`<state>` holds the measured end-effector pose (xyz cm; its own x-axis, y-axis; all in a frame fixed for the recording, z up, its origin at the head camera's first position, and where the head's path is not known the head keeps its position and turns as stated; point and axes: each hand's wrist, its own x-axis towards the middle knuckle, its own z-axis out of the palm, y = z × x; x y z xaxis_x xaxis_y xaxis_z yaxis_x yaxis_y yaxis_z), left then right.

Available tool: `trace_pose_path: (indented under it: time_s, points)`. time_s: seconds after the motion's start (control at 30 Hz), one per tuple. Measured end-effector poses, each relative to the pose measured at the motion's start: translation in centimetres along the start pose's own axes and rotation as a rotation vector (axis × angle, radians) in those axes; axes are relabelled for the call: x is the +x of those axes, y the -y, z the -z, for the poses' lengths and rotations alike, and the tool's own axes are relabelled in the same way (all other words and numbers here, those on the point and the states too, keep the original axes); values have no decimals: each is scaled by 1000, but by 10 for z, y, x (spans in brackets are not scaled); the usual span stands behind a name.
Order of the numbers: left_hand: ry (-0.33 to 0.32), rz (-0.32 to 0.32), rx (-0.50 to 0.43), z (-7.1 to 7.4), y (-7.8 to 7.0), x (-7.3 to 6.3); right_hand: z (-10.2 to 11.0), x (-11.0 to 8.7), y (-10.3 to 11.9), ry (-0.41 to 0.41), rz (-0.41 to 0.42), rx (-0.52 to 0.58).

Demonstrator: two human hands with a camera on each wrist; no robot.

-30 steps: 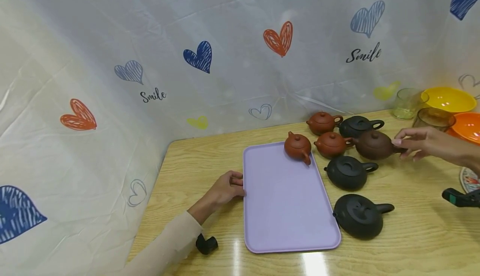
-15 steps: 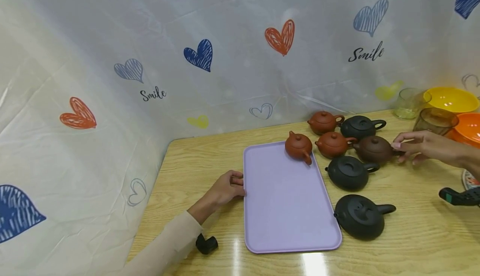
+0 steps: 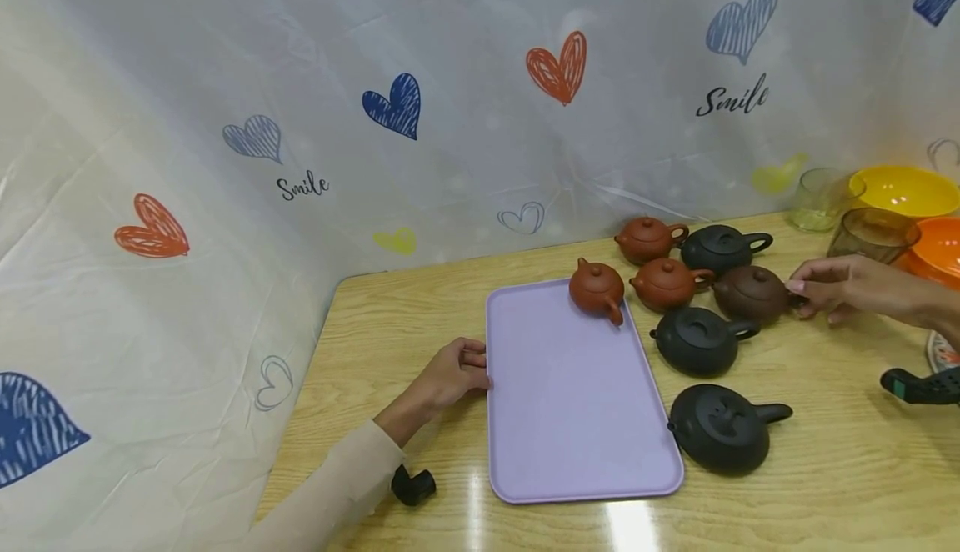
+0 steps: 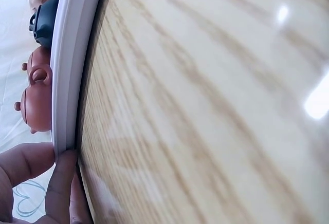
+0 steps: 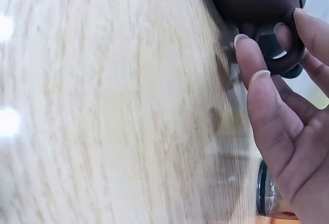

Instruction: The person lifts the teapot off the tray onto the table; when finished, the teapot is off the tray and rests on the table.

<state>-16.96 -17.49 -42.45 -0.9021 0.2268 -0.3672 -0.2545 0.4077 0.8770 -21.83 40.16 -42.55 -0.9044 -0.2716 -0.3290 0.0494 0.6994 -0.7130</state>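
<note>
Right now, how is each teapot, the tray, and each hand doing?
Dark brown teapot: lid on, handle pinched.
Right hand: pinches that handle.
Left hand: holds the tray's edge.
Purple tray: flat on the table.
Red-brown teapot: lid on, upright on the tray's far corner.
Three black teapots: lids on, untouched.
Two other red-brown teapots: lids on, off the tray.

The dark brown teapot, lifted slightly a second ago by its handle in the right hand, now sits lower on the desk right of centre frame.
</note>
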Motion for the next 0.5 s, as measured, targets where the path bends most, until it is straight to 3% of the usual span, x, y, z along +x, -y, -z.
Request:
trace_pose_path:
  time_s: [0.17, 0.37, 0.5]
  points:
    - [-1, 0, -3, 1, 0, -1, -3, -3, 7, -46, -5, -42]
    - [6, -2, 5, 1, -1, -1, -4, -12, 1, -163, -57, -84]
    - [-5, 0, 27, 1, -1, 0, -1, -19, 2, -249, -42, -99]
